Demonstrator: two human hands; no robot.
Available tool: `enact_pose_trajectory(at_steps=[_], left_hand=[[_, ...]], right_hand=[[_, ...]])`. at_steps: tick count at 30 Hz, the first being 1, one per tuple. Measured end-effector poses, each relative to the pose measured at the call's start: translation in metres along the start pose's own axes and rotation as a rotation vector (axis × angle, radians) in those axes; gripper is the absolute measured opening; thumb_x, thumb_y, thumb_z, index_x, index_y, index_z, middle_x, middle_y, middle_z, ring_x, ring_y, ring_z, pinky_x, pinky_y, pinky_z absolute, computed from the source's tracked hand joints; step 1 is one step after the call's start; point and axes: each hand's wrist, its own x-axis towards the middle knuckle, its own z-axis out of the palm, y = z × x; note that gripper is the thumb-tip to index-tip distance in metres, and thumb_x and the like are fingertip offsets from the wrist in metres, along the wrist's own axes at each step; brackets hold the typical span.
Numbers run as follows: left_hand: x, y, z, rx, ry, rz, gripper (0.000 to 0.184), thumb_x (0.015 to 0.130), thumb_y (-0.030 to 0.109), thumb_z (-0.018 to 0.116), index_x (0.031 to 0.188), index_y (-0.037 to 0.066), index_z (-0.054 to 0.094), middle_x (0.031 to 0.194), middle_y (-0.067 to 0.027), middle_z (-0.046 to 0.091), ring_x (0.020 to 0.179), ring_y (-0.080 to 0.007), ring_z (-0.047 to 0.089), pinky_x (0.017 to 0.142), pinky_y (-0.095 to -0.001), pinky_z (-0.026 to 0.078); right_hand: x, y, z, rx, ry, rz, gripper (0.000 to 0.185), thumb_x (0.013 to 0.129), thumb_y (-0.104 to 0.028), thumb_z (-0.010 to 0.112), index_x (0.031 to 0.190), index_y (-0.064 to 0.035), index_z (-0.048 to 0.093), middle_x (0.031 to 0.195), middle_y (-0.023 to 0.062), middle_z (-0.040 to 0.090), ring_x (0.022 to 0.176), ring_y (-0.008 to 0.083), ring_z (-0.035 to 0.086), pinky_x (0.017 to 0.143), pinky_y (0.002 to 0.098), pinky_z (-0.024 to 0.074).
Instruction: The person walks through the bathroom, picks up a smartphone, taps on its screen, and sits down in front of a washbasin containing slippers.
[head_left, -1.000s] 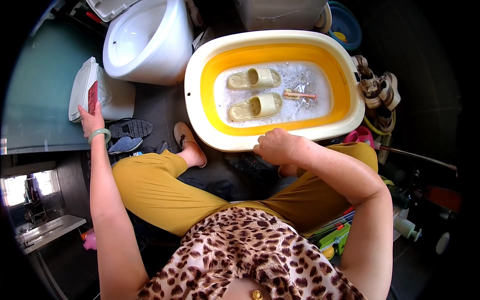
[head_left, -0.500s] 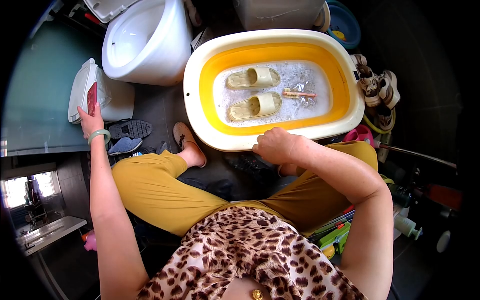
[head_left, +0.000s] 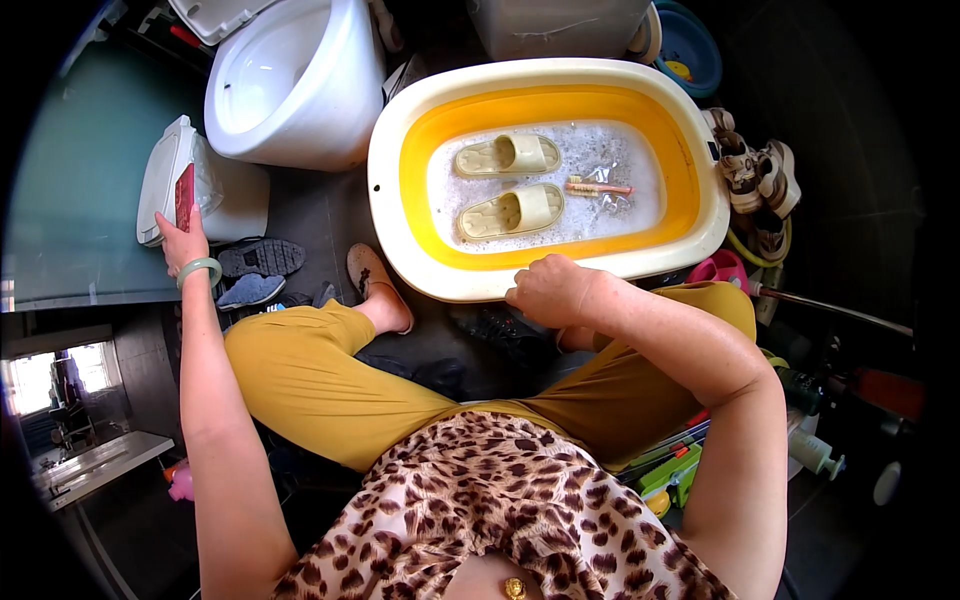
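Observation:
At the left, my left hand (head_left: 184, 243), with a pale green bangle (head_left: 199, 272) at the wrist, grips a flat red packet (head_left: 185, 196) in front of the lidded white bin (head_left: 232, 195). My right hand (head_left: 550, 290) is closed at the near rim of the oval yellow-and-white tub (head_left: 440, 283); its fingers are curled under, and whatever they hold is hidden. Foamy water fills the tub's bottom. Two pale green slippers, an upper slipper (head_left: 525, 155) and a lower slipper (head_left: 538, 208), lie there side by side. To their right lies a pink-handled brush (head_left: 600, 187).
A white toilet (head_left: 345, 110) stands beyond the bin. Dark grey slippers (head_left: 262, 258) lie near my left hand. Sneakers (head_left: 775, 180) are stacked right of the tub, and a blue basin (head_left: 695, 45) sits behind it. A green glass panel (head_left: 80, 210) borders the left side.

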Motion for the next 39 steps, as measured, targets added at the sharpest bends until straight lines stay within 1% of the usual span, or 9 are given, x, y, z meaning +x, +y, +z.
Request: enact_pose_trajectory(at_steps=[7, 10, 25, 28, 31, 39], left_hand=[[0.000, -0.001, 0.001, 0.005, -0.008, -0.006, 0.079, 0.072, 0.059, 0.046, 0.132, 0.018, 0.018, 0.122, -0.0202, 0.041, 0.111, -0.0374, 0.040, 0.088, -0.0518, 0.031], [0.003, -0.004, 0.005, 0.006, 0.022, 0.014, 0.078, 0.071, 0.059, 0.047, 0.132, 0.019, 0.018, 0.119, -0.0206, 0.043, 0.108, -0.0367, 0.043, 0.085, -0.0532, 0.032], [0.009, -0.010, 0.010, -0.023, 0.031, 0.027, 0.078, 0.071, 0.059, 0.048, 0.132, 0.019, 0.020, 0.119, -0.0208, 0.043, 0.108, -0.0375, 0.043, 0.085, -0.0550, 0.031], [0.004, -0.005, 0.004, 0.004, -0.005, 0.018, 0.079, 0.072, 0.059, 0.047, 0.132, 0.016, 0.020, 0.122, -0.0201, 0.041, 0.110, -0.0377, 0.040, 0.088, -0.0514, 0.031], [0.006, -0.008, 0.009, -0.012, 0.044, 0.032, 0.079, 0.071, 0.059, 0.048, 0.132, 0.018, 0.019, 0.119, -0.0211, 0.042, 0.108, -0.0379, 0.042, 0.085, -0.0557, 0.031], [0.006, -0.007, 0.008, -0.003, 0.036, 0.019, 0.078, 0.072, 0.059, 0.048, 0.132, 0.018, 0.019, 0.120, -0.0202, 0.042, 0.109, -0.0372, 0.042, 0.086, -0.0553, 0.031]], right_hand=[[-0.001, 0.000, -0.001, 0.006, -0.006, 0.002, 0.021, 0.077, -0.014, 0.047, 0.091, -0.0069, 0.062, 0.090, 0.0099, 0.062, 0.084, 0.0226, 0.060, 0.069, 0.0317, 0.0472], [0.000, -0.001, -0.003, 0.005, -0.020, 0.001, 0.021, 0.078, -0.015, 0.047, 0.092, -0.0070, 0.062, 0.091, 0.0101, 0.062, 0.084, 0.0225, 0.060, 0.069, 0.0318, 0.0472], [-0.001, -0.001, -0.002, 0.018, -0.021, 0.009, 0.022, 0.077, -0.015, 0.047, 0.092, -0.0070, 0.062, 0.091, 0.0103, 0.062, 0.085, 0.0230, 0.060, 0.070, 0.0324, 0.0469], [0.000, 0.000, -0.001, 0.016, -0.018, 0.002, 0.021, 0.077, -0.015, 0.047, 0.091, -0.0072, 0.062, 0.090, 0.0102, 0.062, 0.084, 0.0229, 0.060, 0.069, 0.0323, 0.0472], [0.001, 0.000, 0.002, 0.011, 0.004, 0.004, 0.021, 0.077, -0.015, 0.048, 0.089, -0.0073, 0.062, 0.089, 0.0100, 0.062, 0.083, 0.0228, 0.060, 0.068, 0.0321, 0.0474], [0.001, 0.001, 0.002, 0.012, 0.007, -0.002, 0.020, 0.077, -0.015, 0.048, 0.089, -0.0075, 0.062, 0.088, 0.0094, 0.062, 0.083, 0.0225, 0.060, 0.068, 0.0318, 0.0475]])
